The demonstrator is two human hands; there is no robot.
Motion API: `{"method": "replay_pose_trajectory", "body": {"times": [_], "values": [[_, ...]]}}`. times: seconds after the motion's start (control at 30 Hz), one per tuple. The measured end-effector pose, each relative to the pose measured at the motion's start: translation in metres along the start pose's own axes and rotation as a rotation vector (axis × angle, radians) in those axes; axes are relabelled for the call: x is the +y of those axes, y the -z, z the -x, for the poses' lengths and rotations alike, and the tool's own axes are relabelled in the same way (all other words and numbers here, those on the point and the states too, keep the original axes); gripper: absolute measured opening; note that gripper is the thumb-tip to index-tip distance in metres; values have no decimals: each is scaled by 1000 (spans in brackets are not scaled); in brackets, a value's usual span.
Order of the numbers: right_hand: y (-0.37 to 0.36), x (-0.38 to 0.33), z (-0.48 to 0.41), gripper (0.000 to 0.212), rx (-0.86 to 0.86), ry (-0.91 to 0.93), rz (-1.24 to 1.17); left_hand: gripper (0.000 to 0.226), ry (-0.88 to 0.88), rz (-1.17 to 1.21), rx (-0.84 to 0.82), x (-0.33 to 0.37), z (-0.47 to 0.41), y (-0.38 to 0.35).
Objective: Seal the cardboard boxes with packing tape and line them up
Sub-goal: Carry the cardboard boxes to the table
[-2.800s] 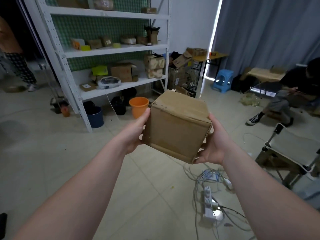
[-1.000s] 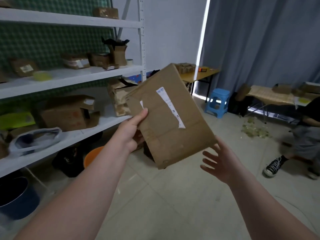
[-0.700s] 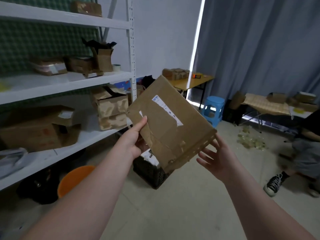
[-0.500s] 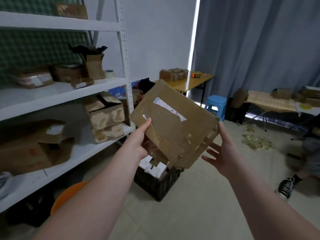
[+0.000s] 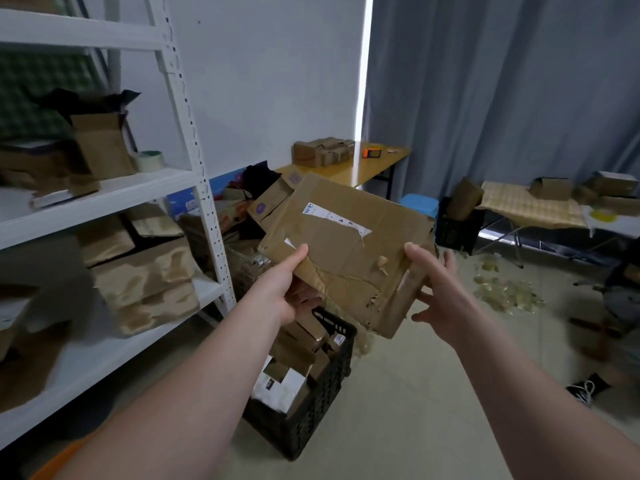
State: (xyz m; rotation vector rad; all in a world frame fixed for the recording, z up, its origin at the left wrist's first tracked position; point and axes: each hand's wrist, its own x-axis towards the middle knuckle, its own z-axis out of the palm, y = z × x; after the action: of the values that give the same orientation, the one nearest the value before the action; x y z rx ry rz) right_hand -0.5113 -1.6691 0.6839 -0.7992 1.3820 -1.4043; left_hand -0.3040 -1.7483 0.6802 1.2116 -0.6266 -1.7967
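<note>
I hold a worn brown cardboard box (image 5: pixel 346 247) in front of me at chest height, tilted, with a torn white label on its broad face. My left hand (image 5: pixel 291 289) grips its left corner, thumb on top and fingers underneath. My right hand (image 5: pixel 433 289) takes the right edge with the thumb over the top face and the fingers spread below. A roll of tape (image 5: pixel 149 161) sits on the middle shelf at the left.
A white metal shelf rack (image 5: pixel 194 147) with crumpled boxes fills the left. A black crate (image 5: pixel 311 410) of flattened boxes stands on the floor just below my hands. Behind are a yellow table (image 5: pixel 367 168) with small boxes, a blue stool (image 5: pixel 419 204) and a seated person's shoe (image 5: pixel 585 391) at the right.
I have walked closer to the shelf and crate. The box has tipped flatter, and my right hand, free a second ago, has come up and taken its right edge.
</note>
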Motion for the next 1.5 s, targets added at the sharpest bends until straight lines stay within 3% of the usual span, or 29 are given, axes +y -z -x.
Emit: {"method": "replay_pose_trajectory", "body": {"times": [0.17, 0.3, 0.43, 0.53, 0.67, 0.77, 0.93, 1.1, 1.33, 1.5], "values": [[40, -24, -110, 144, -24, 23, 22, 31, -13, -9, -30, 15, -83, -86], [78, -57, -198, 130, 39, 43, -25, 30, 31, -55, -59, 35, -141, -157], [106, -80, -266, 110, 117, 42, -58, 59, 90, -65, -8, 53, -189, -200], [130, -86, -304, 104, 155, 10, -51, 81, 40, -64, 93, 65, -225, -223], [158, -91, -347, 82, 179, -76, -66, 95, -29, -147, 94, 78, -281, -252], [173, -94, -381, 63, 167, -120, -41, 96, -7, -190, 28, 85, -329, -268], [197, -96, -458, 35, 128, -195, -18, 91, 113, -243, -230, 94, -418, -298], [219, -101, -568, 34, 150, -265, -41, 94, 155, -327, -303, 112, -519, -343], [247, -136, -729, 36, 140, -320, -43, 86, 149, -373, -252, 160, -647, -427], [278, -150, -813, 66, 121, -341, -26, 71, 158, -340, -199, 174, -711, -486]]}}
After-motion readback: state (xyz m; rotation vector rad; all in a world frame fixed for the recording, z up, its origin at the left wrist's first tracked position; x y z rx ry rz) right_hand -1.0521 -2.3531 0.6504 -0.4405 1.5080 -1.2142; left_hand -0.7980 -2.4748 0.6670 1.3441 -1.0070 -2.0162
